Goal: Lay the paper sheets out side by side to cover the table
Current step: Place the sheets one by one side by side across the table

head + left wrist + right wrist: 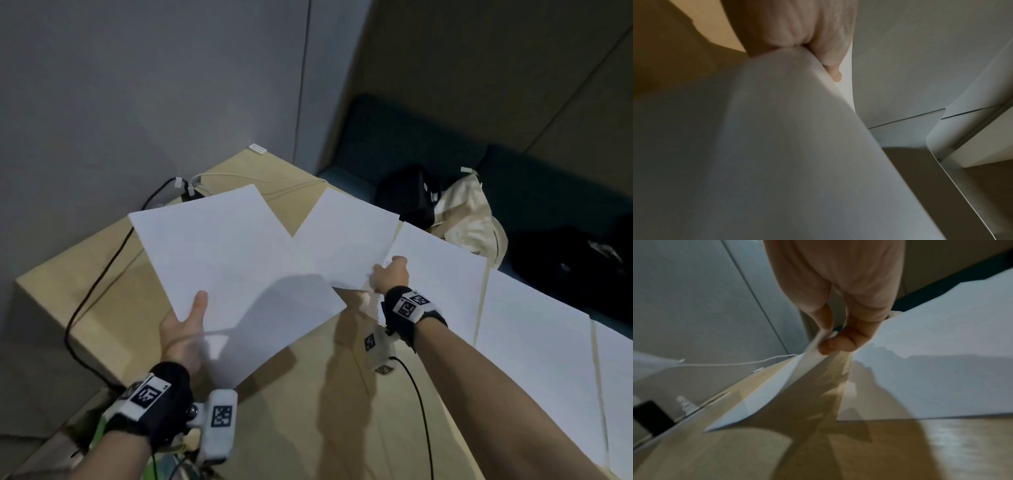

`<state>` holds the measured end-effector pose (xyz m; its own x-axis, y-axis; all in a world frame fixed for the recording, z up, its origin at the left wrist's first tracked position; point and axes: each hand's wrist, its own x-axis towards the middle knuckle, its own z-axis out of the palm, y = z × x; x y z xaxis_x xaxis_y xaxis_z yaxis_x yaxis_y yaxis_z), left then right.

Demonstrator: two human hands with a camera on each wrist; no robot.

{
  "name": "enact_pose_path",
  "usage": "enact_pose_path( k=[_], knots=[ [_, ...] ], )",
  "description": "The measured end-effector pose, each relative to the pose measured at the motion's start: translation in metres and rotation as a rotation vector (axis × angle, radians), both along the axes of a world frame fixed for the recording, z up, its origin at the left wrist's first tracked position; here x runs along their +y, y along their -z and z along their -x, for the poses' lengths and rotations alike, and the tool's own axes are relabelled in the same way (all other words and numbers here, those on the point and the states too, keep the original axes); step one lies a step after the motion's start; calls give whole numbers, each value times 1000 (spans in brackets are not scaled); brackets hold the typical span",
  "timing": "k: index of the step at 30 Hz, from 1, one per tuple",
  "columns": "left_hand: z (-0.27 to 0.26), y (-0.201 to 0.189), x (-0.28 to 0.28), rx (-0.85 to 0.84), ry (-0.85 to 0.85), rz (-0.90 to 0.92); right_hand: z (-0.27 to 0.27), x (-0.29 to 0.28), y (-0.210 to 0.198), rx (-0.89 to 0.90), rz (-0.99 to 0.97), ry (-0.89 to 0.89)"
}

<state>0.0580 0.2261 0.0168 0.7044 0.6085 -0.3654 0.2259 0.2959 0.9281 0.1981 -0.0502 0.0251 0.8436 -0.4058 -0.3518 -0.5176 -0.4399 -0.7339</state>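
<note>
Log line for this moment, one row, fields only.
left hand: grips paper stack | right hand: pinches single sheet above table | laid sheets: along right edge

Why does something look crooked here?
The sheet pinched by the right hand is tilted, unlike the laid sheets lying side by side along the table. It just isn't down yet.

Camera placement: one head view, two wrist views.
Head camera looks steeply down on the table [294, 394] from above both forearms. Each wrist camera sits close behind its hand, facing along the fingers; all three views share the tabletop and the wall [154, 85].
</note>
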Motion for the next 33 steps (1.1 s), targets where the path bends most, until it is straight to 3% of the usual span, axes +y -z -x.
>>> enact_pose_path(
  k=[3,6,12,25,33],
  knots=[
    [-5,-3,-6,-17,10,-27,5,5,-1,-6,255,-139],
    [-11,-2,-7,-6,15,-34,13,13,0,1,500,-389],
    [-18,-2,-11,4,16,-36,25,31,17,151,753,-858],
    [-15,-3,-16,11,18,-13,44,29,20,146,603,-822],
    [-8,-4,-16,12,19,11,37,32,13,181,612,-833]
  ],
)
